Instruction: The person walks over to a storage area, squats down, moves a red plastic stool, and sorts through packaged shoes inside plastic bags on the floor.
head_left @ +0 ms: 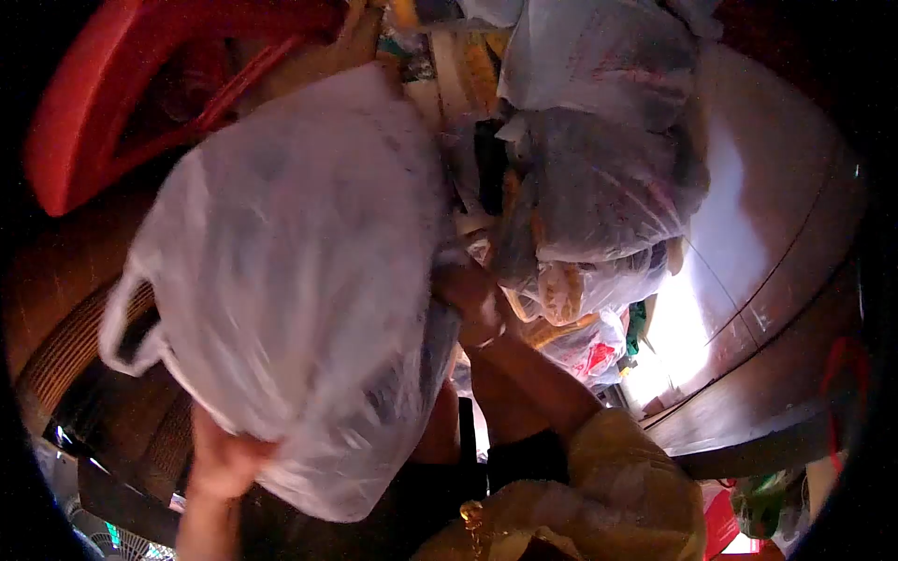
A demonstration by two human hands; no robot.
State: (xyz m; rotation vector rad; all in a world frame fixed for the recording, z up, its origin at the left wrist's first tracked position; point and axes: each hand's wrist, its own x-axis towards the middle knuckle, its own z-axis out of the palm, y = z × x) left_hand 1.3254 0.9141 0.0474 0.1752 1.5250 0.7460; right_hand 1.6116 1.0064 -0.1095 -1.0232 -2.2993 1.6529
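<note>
A large, full white plastic bag (299, 271) fills the left and centre of the view, with a loop handle hanging at its left side. My left hand (229, 458) grips the bag's lower left edge, its fingers partly behind the plastic. At the bag's right side is my right hand (472, 299), closed against the plastic, with its fingertips hidden. The bag's contents show only as dim dark shapes.
A red plastic frame (70, 131) stands at the upper left. More filled plastic bags (608, 178) are piled at the upper right, beside a curved pale surface (776, 187). Bright light falls at the right.
</note>
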